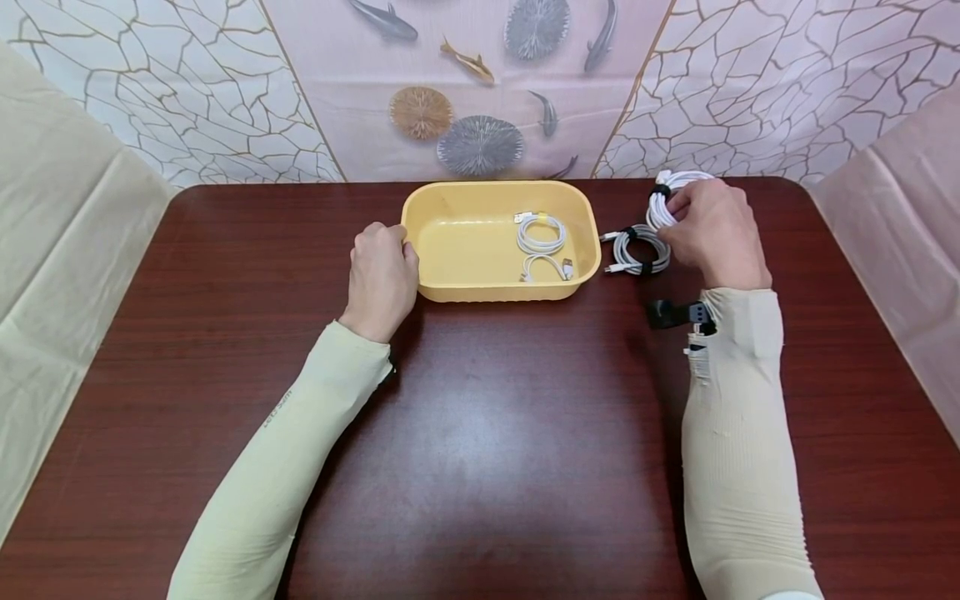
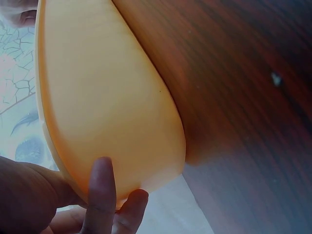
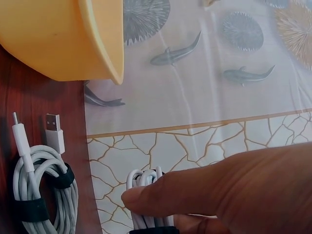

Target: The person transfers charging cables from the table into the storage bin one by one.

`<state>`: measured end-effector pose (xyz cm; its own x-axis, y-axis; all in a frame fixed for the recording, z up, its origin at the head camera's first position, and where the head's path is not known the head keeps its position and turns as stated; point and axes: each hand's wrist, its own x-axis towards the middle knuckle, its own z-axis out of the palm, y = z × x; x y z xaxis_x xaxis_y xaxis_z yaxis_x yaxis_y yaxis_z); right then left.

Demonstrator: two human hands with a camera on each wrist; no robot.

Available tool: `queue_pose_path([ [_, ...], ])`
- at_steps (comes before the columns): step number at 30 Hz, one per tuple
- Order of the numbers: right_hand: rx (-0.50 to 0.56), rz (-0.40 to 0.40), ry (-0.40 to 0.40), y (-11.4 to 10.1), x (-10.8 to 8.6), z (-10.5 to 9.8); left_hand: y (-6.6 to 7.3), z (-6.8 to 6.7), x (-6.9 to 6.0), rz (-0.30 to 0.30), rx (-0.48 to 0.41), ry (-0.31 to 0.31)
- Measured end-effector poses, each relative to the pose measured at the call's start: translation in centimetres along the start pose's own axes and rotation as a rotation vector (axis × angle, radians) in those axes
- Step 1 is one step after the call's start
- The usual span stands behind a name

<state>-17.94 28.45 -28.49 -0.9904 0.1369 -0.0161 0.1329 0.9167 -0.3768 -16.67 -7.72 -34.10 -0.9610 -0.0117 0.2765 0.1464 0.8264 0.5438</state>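
Observation:
My left hand (image 1: 381, 279) grips the left rim of a yellow plastic bin (image 1: 487, 293). In the left wrist view, fingertips (image 2: 101, 178) press against the bin's outer wall. Inside the bin, toward its right end, lie a coiled white USB cable (image 1: 542, 250) and a short white cable (image 1: 567, 268). To the right, my right hand (image 1: 716, 229) pinches a coiled white cable (image 3: 142, 181) between thumb and fingers. A black strap wraps this coil, held above the table. Just below it, a second strapped white cable (image 1: 663, 252) rests beside the bin, its USB plug showing in the right wrist view.
Everything stands on a dark red-brown wooden table (image 1: 480, 433). Behind its far edge hangs a patterned cloth (image 1: 360, 108) with fish and a cracked-line design. Pale cloth also hangs at both sides. A black wrist-camera mount (image 1: 675, 313) juts from the right sleeve.

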Motion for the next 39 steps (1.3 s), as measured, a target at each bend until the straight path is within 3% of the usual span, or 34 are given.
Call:
queue_pose_path([
  [19,-0.001,-0.002,-0.026,-1.0,-0.3,0.1,0.0,0.0,0.0,0.003,-0.001,0.004],
  [31,-0.013,-0.042,-0.001,-1.7,-0.4,0.6,-0.1,0.0,0.0,-0.001,0.006,-0.001],
  [39,-0.013,-0.033,-0.038,-1.8,-0.4,0.4,0.0,-0.1,0.0,-0.005,0.008,-0.001],
])
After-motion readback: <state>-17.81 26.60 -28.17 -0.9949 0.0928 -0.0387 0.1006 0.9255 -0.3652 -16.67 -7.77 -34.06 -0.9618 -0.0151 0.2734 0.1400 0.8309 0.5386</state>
